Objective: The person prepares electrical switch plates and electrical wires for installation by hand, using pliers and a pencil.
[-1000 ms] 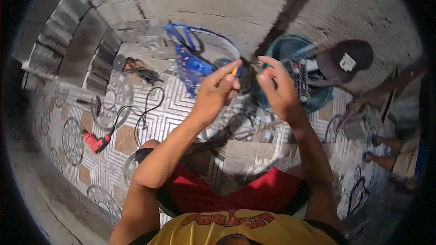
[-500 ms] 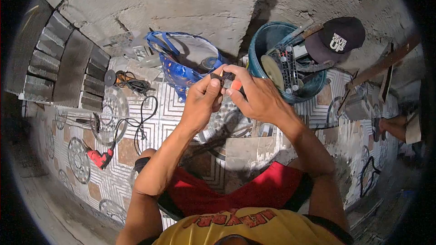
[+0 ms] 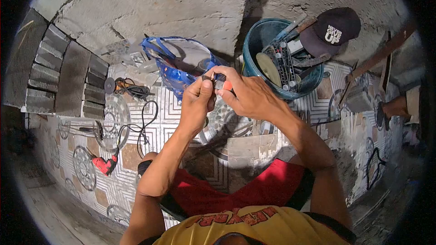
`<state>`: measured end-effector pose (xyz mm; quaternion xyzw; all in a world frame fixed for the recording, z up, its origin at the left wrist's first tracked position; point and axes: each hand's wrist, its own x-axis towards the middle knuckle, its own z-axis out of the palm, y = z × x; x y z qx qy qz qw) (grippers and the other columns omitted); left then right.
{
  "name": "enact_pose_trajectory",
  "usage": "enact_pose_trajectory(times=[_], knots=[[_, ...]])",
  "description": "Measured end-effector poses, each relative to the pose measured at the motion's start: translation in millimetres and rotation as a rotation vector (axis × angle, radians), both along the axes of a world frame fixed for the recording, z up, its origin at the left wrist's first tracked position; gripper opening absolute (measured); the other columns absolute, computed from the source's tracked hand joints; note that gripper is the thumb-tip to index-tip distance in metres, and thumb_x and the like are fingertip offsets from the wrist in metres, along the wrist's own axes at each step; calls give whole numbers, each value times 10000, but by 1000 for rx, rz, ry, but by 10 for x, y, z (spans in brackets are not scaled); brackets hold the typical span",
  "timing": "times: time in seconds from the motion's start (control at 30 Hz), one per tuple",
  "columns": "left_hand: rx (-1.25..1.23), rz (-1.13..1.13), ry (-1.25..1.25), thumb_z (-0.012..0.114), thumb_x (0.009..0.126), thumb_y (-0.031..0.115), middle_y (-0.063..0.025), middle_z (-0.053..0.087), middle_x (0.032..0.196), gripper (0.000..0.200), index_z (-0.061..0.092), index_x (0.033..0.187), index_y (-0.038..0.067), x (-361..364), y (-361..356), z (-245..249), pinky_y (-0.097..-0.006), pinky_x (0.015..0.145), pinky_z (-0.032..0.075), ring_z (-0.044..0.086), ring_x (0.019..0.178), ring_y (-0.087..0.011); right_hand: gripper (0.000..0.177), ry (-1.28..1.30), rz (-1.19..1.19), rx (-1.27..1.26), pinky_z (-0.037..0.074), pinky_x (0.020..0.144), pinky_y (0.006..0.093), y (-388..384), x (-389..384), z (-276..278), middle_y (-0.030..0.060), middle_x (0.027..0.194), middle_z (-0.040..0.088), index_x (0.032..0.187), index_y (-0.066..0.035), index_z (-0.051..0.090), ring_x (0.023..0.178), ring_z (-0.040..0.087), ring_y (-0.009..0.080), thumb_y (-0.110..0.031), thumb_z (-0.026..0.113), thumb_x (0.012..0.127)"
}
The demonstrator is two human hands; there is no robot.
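My two hands meet in front of me, above the near rim of a blue bag (image 3: 165,75). Between thumb and fingers, my left hand (image 3: 198,102) pinches a small dark piece (image 3: 207,78). My right hand (image 3: 252,95) is closed on a small orange-and-clear object (image 3: 226,85), which looks like a handle end; fingers hide most of it. Its index finger arches over to the dark piece, and the fingertips of both hands nearly touch. Exactly how the two small things meet is too hidden to tell.
A teal bucket (image 3: 250,50) of tools stands right of the bag, with a dark cap (image 3: 336,25) on top. At left are stacked concrete blocks (image 3: 45,75), a corded grinder (image 3: 129,86) and a red power tool (image 3: 105,165). Another person's leg (image 3: 397,109) shows at far right.
The view has shifted slightly. Both hands stay together on the small things, with only slight finger movement. The other person's foot at right has moved a little.
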<state>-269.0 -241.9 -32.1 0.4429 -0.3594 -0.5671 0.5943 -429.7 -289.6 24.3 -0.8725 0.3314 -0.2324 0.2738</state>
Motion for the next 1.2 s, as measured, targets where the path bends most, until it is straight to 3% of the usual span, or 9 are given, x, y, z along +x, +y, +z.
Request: enact_pose_trajectory(times=[0.07,0.23,0.37,0.43,0.83,0.97,1.03,1.13,1.2], knots=[[-16,24,34,529,976,364,68,435,606,357,523,760,79,-26,21,49,-197,412,225,306,457,-13,352,6,-1,30,486,605,507,11,-9,-6,170,815,653,1206,-124,458,720,628,409,-205,570,882],[40,-39,-78,513,982,364,77,436,656,364,634,1087,37,97,42,-50,-184,428,235,332,494,-11,347,-9,10,-192,485,604,510,-58,7,-151,160,804,654,1204,-126,449,710,624,420,-210,565,888],[45,-3,-128,509,984,362,84,431,655,403,611,1182,27,50,31,-53,-183,435,237,334,504,-6,356,-23,20,-180,487,605,506,-61,8,-132,160,820,655,1213,-127,438,715,624,421,-206,564,890],[-40,62,-10,522,980,354,84,428,625,365,636,1087,24,-29,26,16,-186,438,238,336,507,-5,364,14,29,60,490,612,506,-11,-2,-22,167,850,654,1224,-127,430,734,628,416,-211,560,894],[-58,121,-205,557,961,360,75,444,591,314,632,905,61,55,-20,-150,-184,408,228,317,459,-6,350,49,28,-68,513,682,469,-54,43,-92,200,1006,631,1214,-85,482,825,637,394,-207,554,894],[-42,127,-225,559,959,367,76,443,592,321,631,899,60,74,-30,-166,-187,407,227,316,461,-7,364,18,15,-138,501,668,480,-87,60,-145,210,944,638,1232,-86,460,803,635,404,-200,550,899],[-22,82,-143,551,963,364,81,437,598,327,651,980,53,86,-21,-116,-186,417,234,322,474,-9,379,69,0,1,485,652,492,-47,45,-52,219,870,637,1251,-93,437,782,629,418,-204,544,905],[10,46,47,534,979,335,72,432,622,328,635,856,48,29,11,-14,-191,466,254,337,533,-20,389,68,2,97,472,643,500,-8,40,34,225,823,632,1262,-98,422,773,621,432,-215,538,909],[-6,47,54,533,979,338,73,431,625,318,640,907,47,13,12,-31,-189,464,255,339,532,-19,395,56,5,83,475,649,500,-12,31,-7,223,823,634,1265,-99,420,773,620,436,-220,539,908]])
